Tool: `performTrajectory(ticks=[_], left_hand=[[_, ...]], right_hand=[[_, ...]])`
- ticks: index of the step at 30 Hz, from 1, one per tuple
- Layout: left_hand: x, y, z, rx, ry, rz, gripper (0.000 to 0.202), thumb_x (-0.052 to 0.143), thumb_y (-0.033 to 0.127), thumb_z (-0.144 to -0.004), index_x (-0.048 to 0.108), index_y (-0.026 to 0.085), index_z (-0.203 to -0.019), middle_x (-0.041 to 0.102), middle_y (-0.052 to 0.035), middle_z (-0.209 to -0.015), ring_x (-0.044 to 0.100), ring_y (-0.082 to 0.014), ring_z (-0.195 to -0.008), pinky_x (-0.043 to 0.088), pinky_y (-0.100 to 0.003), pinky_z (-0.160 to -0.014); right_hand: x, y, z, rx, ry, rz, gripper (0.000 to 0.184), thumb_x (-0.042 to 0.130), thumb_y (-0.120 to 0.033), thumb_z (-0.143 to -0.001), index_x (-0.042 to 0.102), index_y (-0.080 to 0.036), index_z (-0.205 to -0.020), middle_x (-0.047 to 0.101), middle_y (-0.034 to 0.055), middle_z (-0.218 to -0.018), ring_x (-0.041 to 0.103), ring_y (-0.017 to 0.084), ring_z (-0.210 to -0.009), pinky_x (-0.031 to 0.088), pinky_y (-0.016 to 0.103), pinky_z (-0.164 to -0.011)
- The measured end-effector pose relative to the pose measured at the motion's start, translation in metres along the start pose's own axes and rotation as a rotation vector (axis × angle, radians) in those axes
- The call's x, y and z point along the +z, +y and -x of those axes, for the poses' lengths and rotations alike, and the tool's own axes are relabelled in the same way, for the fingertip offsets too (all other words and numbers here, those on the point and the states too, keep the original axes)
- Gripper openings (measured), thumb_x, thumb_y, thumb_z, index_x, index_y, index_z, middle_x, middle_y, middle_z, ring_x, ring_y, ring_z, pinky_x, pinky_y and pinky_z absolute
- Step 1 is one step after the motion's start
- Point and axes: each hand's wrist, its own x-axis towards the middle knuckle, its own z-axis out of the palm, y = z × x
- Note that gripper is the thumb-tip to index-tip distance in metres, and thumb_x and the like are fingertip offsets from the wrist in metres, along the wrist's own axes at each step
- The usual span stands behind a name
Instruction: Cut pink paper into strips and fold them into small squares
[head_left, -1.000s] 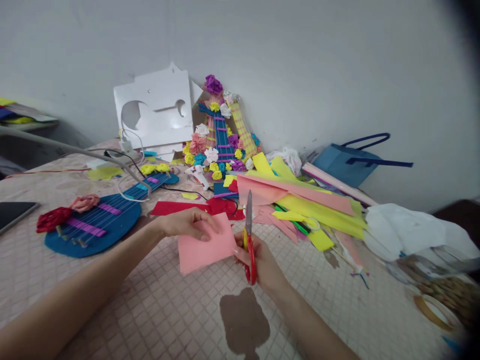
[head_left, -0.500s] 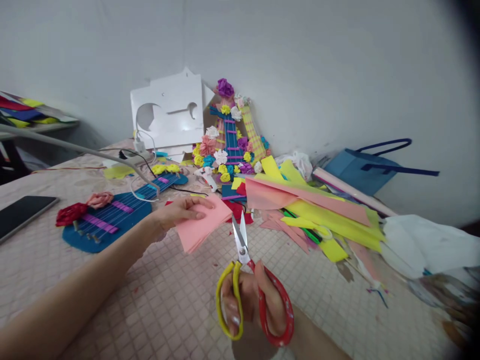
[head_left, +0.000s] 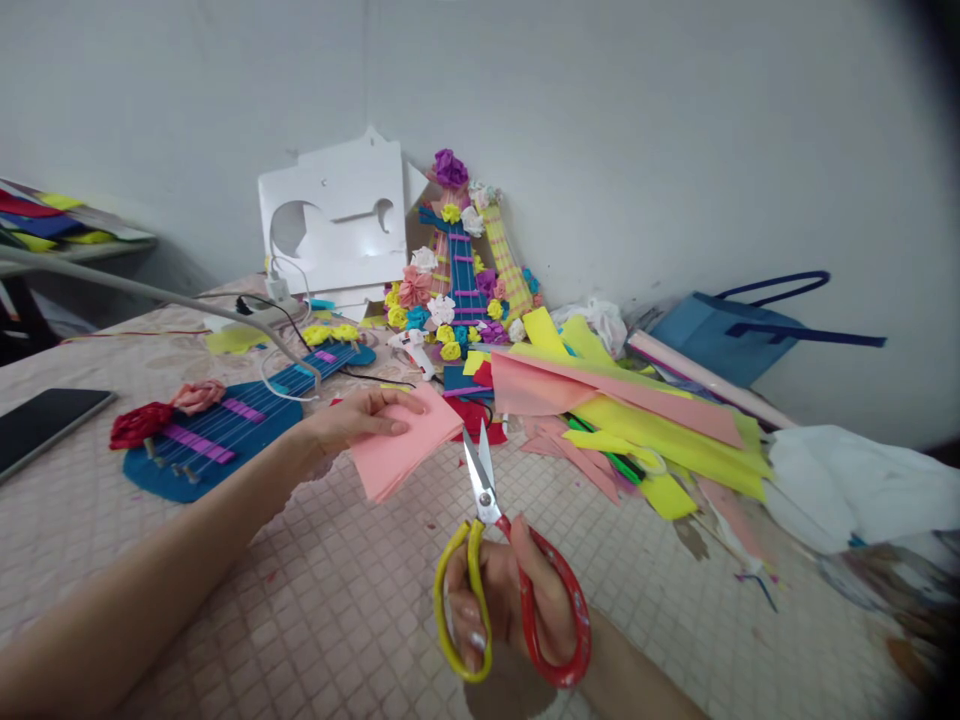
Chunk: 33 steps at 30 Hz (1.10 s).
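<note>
A stack of square pink paper sheets (head_left: 394, 455) is pinched between the thumb and fingers of my left hand (head_left: 371, 415), held above the table. My right hand (head_left: 510, 600) grips a pair of scissors (head_left: 484, 495) by its loops, one yellow and one red. The blades are partly open and point away from me, their tips close to the right corner of the pink stack. Left of my left wrist lies a blue paper guitar (head_left: 259, 425) with purple strips, strings and paper flowers.
A white glue gun (head_left: 412, 350) lies behind my left hand. Pink and yellow paper sheets (head_left: 675, 440) are piled on the right, beside a blue bag (head_left: 727, 335). Flower-covered guitars (head_left: 465, 275) lean at the wall. A phone (head_left: 49, 425) and a white cable (head_left: 187, 300) are on the left.
Very little differs. The scissors have shifted slightly to the right, while my left hand keeps the pink stack in nearly the same place.
</note>
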Motion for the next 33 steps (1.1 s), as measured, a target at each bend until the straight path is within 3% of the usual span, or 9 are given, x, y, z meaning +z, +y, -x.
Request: performTrajectory(ticks=[13, 19, 26, 33], left_hand=[[0.007, 0.012, 0.004, 0.024, -0.02, -0.123, 0.032, 0.075, 0.027, -0.07, 0.068, 0.019, -0.101, 0.063, -0.0062, -0.11, 0.061, -0.0112, -0.078, 0.048, -0.018, -0.059], [0.002, 0.018, 0.002, 0.124, -0.125, -0.227, 0.021, 0.076, 0.027, -0.07, 0.072, 0.016, -0.088, 0.068, -0.0061, -0.096, 0.061, -0.0132, -0.083, 0.047, -0.02, -0.07], [0.004, 0.022, 0.003, 0.125, -0.216, -0.252, 0.017, 0.074, 0.026, -0.072, 0.073, 0.017, -0.086, 0.069, -0.0047, -0.089, 0.062, -0.0123, -0.078, 0.049, -0.02, -0.071], [0.005, 0.026, 0.004, 0.151, -0.209, -0.312, 0.016, 0.073, 0.026, -0.073, 0.073, 0.016, -0.087, 0.07, -0.0049, -0.088, 0.062, -0.012, -0.079, 0.048, -0.019, -0.071]], right_hand=[[0.003, -0.002, 0.001, 0.075, -0.015, -0.065, 0.08, 0.029, -0.082, -0.076, 0.059, -0.009, -0.087, 0.046, -0.0001, -0.064, 0.047, 0.012, -0.053, 0.045, 0.028, -0.053], [-0.002, 0.004, 0.002, 0.099, -0.026, -0.122, 0.081, 0.028, -0.082, -0.076, 0.06, -0.008, -0.088, 0.047, 0.0006, -0.063, 0.046, 0.011, -0.051, 0.044, 0.028, -0.052], [0.005, 0.0, 0.002, 0.097, -0.042, -0.046, 0.082, 0.026, -0.084, -0.075, 0.059, -0.01, -0.087, 0.046, -0.0003, -0.062, 0.047, 0.011, -0.05, 0.043, 0.027, -0.05], [0.0, 0.004, 0.002, 0.081, -0.047, -0.082, 0.074, 0.03, -0.081, -0.077, 0.058, -0.012, -0.083, 0.045, -0.001, -0.061, 0.044, 0.01, -0.048, 0.042, 0.025, -0.047]])
